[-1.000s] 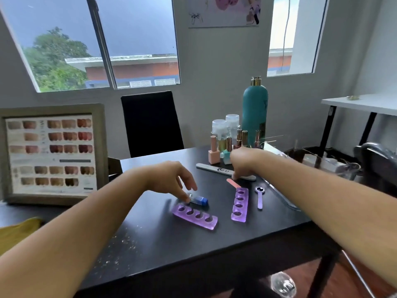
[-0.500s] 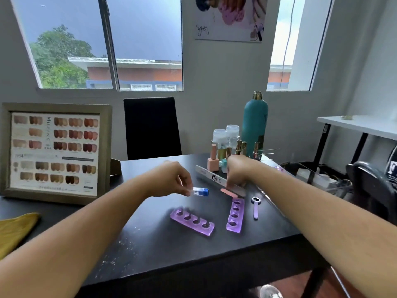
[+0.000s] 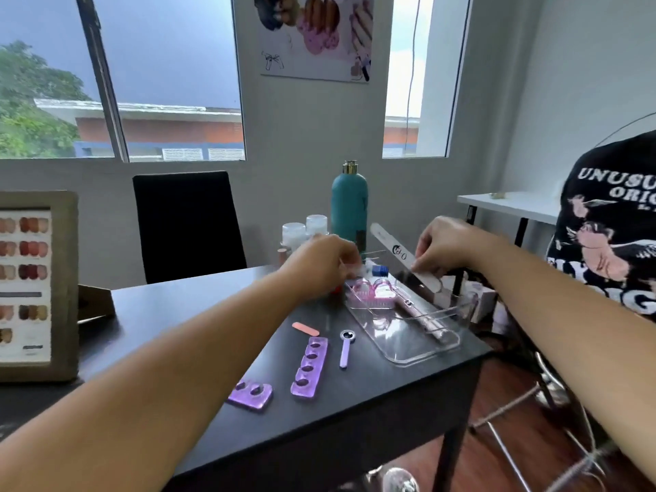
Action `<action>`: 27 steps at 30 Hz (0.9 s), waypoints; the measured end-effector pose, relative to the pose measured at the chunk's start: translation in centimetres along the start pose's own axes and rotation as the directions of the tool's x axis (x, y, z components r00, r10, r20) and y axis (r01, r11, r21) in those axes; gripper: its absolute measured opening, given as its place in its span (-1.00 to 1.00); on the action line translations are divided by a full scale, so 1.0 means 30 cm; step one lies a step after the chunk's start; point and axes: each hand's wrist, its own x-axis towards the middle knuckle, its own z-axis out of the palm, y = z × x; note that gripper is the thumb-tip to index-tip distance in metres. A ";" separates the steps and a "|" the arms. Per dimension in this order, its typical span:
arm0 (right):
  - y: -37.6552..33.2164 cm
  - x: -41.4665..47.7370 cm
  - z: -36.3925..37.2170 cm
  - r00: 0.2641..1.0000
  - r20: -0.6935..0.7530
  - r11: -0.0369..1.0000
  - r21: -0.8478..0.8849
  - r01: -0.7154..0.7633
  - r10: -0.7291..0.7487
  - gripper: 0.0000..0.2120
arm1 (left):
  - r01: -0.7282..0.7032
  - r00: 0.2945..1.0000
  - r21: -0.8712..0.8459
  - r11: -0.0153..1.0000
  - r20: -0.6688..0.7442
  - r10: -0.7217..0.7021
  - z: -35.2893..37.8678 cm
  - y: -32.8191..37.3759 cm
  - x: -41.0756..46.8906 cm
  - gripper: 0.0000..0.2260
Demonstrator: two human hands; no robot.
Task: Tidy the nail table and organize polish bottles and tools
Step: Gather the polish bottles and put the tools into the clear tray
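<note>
My left hand point(image 3: 321, 264) grips a small clear tube with a blue cap point(image 3: 378, 269) over the far end of a clear plastic tray point(image 3: 419, 353). My right hand point(image 3: 443, 246) holds a long white nail file point(image 3: 397, 252), tilted above the tray's right side. Inside the tray lie a pink nail brush point(image 3: 369, 294) and a slim pink tool point(image 3: 422, 316). Two purple toe separators point(image 3: 309, 365) point(image 3: 251, 392), a small pink file point(image 3: 305, 328) and a lilac stick tool point(image 3: 345, 349) lie on the black table point(image 3: 170, 314). A teal bottle point(image 3: 349, 204) and white-capped jars point(image 3: 303, 230) stand behind.
A framed colour chart point(image 3: 32, 285) stands at the left of the table. A black chair point(image 3: 188, 221) sits behind it. A person in a black printed shirt point(image 3: 610, 229) is at the right, near a white side table point(image 3: 511, 204). The table's right edge is close to the tray.
Both hands moved right and away toward the tray, the left carrying the blue-capped tube, the right lifting the white file off the table. The view swung right, revealing the tray and the person.
</note>
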 end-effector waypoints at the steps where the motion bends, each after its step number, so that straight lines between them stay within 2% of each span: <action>1: 0.031 -0.001 0.003 1.000 0.001 1.000 -0.011 -0.023 0.023 -0.89 | -0.020 0.999 0.006 1.000 0.025 0.020 0.022 0.018 0.018 -0.93; 7: 0.106 -0.002 0.024 0.996 0.043 0.986 -0.154 -0.071 0.079 -0.82 | -0.055 0.989 0.062 0.997 0.142 0.045 0.108 0.062 0.070 -0.83; 13: 0.108 -0.004 0.055 0.994 0.076 0.974 -0.217 -0.060 0.078 -0.74 | -0.077 0.967 0.073 0.994 0.250 0.056 0.142 0.063 0.072 -0.83; 17: 0.101 -0.007 0.071 0.998 0.049 0.975 -0.219 -0.035 0.047 -0.75 | -0.074 0.965 0.069 0.995 0.255 0.054 0.136 0.059 0.078 -0.82; 21: 0.076 -0.021 0.062 1.000 -0.003 0.980 -0.199 -0.004 0.003 -0.85 | -0.055 0.970 0.056 0.997 0.239 0.040 0.101 0.051 0.071 -0.82; 23: 0.056 -0.027 0.055 0.998 -0.029 0.987 -0.157 0.042 -0.047 -0.93 | -0.030 0.975 0.047 0.998 0.223 0.019 0.064 0.044 0.060 -0.87; 27: -0.022 -0.052 0.063 0.979 -0.004 0.978 -0.045 0.202 -0.202 -0.94 | 0.023 0.987 0.030 0.999 0.160 -0.027 -0.026 -0.004 -0.004 -0.91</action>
